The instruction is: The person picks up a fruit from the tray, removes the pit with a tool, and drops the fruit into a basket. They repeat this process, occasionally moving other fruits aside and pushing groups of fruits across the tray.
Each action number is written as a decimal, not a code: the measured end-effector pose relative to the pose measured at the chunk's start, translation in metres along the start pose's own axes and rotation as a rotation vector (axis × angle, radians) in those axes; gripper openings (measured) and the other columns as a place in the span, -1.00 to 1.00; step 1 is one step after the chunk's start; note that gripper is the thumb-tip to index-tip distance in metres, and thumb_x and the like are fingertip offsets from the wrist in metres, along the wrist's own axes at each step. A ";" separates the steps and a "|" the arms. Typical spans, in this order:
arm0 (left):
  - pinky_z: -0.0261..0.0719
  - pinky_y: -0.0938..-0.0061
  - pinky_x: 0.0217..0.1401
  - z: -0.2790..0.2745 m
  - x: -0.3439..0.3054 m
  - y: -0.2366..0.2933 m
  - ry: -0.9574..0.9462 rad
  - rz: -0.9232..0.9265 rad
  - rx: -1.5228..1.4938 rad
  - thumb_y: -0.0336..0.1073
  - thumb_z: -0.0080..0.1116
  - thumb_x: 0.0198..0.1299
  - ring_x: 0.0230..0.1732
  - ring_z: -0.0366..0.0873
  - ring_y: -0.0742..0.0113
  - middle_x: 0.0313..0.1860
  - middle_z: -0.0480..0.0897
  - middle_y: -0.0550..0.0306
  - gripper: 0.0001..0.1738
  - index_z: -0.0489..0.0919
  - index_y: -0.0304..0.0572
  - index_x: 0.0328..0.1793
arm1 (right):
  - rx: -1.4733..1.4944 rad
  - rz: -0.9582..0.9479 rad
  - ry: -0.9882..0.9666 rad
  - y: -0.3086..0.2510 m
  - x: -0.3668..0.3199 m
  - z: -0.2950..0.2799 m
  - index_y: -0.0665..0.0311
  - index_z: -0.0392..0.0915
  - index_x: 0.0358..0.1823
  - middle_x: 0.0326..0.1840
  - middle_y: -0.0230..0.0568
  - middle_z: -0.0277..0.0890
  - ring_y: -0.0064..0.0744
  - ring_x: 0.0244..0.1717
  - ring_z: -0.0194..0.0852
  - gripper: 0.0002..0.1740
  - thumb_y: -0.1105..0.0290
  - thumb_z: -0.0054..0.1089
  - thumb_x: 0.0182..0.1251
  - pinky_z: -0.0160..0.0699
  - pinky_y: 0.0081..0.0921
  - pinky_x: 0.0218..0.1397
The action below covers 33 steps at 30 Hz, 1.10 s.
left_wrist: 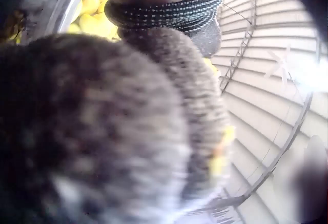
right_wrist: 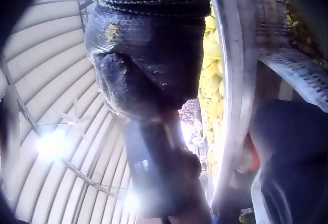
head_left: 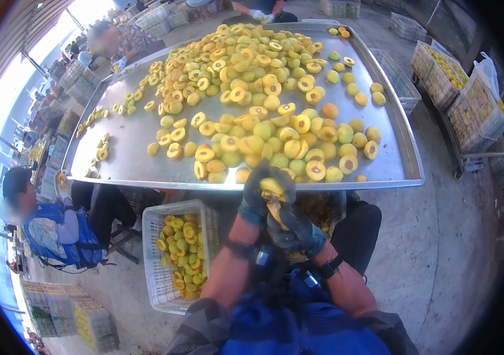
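Observation:
A metal table [head_left: 128,142] carries a big heap of yellow peaches [head_left: 246,65], many cut in half with brown centres showing. Just over its near edge, my gloved left hand [head_left: 255,192] grips a yellow peach [head_left: 272,188]. Below it my gloved right hand [head_left: 296,231] is curled round a narrow tan tool [head_left: 276,214], whose upper end meets the peach; I cannot tell its kind. In the left wrist view the dark glove [left_wrist: 92,116] is blurred and hides most of the work. The right wrist view shows the curled right glove [right_wrist: 143,65] from close by.
A white crate [head_left: 151,266] of peach halves stands on the floor left of my legs. At the left sits a person in a blue vest [head_left: 57,231]; others work across the table. Stacked crates [head_left: 471,112] stand on a cart at the right.

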<state>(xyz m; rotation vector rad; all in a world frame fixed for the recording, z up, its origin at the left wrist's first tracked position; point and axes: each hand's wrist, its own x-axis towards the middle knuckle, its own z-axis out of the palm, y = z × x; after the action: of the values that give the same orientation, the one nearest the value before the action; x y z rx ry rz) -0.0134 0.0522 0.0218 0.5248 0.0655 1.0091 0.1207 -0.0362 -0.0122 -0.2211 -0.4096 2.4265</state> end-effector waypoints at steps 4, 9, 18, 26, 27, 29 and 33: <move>0.63 0.35 -0.16 0.008 -0.005 -0.009 0.219 0.202 0.129 -0.05 -0.09 0.46 -0.25 0.65 0.15 -0.32 0.65 -0.01 -0.59 0.54 -0.30 -0.03 | -0.006 -0.057 0.086 0.007 -0.010 0.001 0.18 0.40 -0.24 -0.57 -0.49 0.27 -0.70 -0.64 0.16 -0.49 -0.18 -0.03 0.49 0.11 -0.71 -0.61; 0.62 0.31 -0.12 -0.010 -0.038 0.007 0.474 0.424 1.774 -0.32 0.20 0.26 -0.19 0.71 0.08 -0.19 0.73 0.01 -0.63 0.52 -0.29 0.15 | 0.285 -0.036 -0.372 -0.003 -0.028 -0.038 0.17 0.58 -0.07 -0.43 -0.41 0.53 -0.62 -0.53 0.44 -0.48 -0.14 -0.11 0.55 0.36 -0.60 -0.51; 0.59 0.15 -0.13 -0.123 -0.209 0.138 1.104 0.146 2.396 -0.29 0.20 0.14 -0.26 0.66 -0.06 -0.22 0.71 -0.05 -0.86 0.71 -0.08 -0.23 | -0.428 -0.034 0.790 0.012 -0.045 -0.043 0.21 0.64 -0.34 -0.53 -0.44 0.47 -0.65 -0.60 0.33 -0.50 -0.07 0.04 0.51 0.30 -0.63 -0.55; 0.55 0.29 0.14 -0.065 -0.093 0.081 0.406 0.345 2.488 -0.33 0.13 0.16 -0.04 0.65 0.07 -0.11 0.71 0.00 -0.63 0.68 -0.10 0.11 | -0.506 -0.119 0.663 0.008 -0.049 -0.046 0.28 0.61 -0.27 -0.47 -0.42 0.48 -0.68 -0.46 0.38 -0.53 -0.01 0.04 0.53 0.42 -0.64 -0.38; 0.54 0.25 0.15 -0.095 -0.077 0.060 0.402 0.399 2.330 -0.31 0.15 0.10 0.01 0.62 0.08 -0.06 0.69 0.00 -0.62 0.69 -0.06 0.07 | -0.479 -0.159 0.666 0.008 -0.050 -0.044 0.29 0.60 -0.24 -0.45 -0.42 0.48 -0.68 -0.43 0.39 -0.53 -0.01 0.02 0.54 0.43 -0.63 -0.36; 0.51 0.22 0.16 -0.112 -0.026 0.017 0.298 0.139 2.595 -0.28 0.10 0.14 0.02 0.61 0.11 -0.04 0.68 0.05 -0.66 0.70 0.00 0.04 | -0.526 -0.279 0.661 0.013 -0.053 -0.049 0.30 0.58 -0.23 -0.47 -0.40 0.48 -0.65 -0.47 0.40 -0.50 -0.04 -0.02 0.54 0.42 -0.61 -0.41; 0.49 0.17 0.10 -0.070 0.046 -0.037 0.468 -0.624 2.703 0.33 0.06 0.20 0.07 0.59 0.11 0.01 0.66 0.08 -0.38 0.73 -0.01 -0.01 | -0.666 -0.453 0.639 0.018 -0.061 -0.074 0.30 0.54 -0.26 -0.56 -0.34 0.46 -0.57 -0.62 0.40 -0.44 -0.13 -0.04 0.51 0.41 -0.57 -0.58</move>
<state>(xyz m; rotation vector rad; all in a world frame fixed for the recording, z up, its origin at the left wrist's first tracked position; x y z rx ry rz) 0.0206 0.1018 -0.0472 2.3647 2.0415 -0.2976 0.1762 -0.0704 -0.0845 -1.0305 -0.8417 1.5917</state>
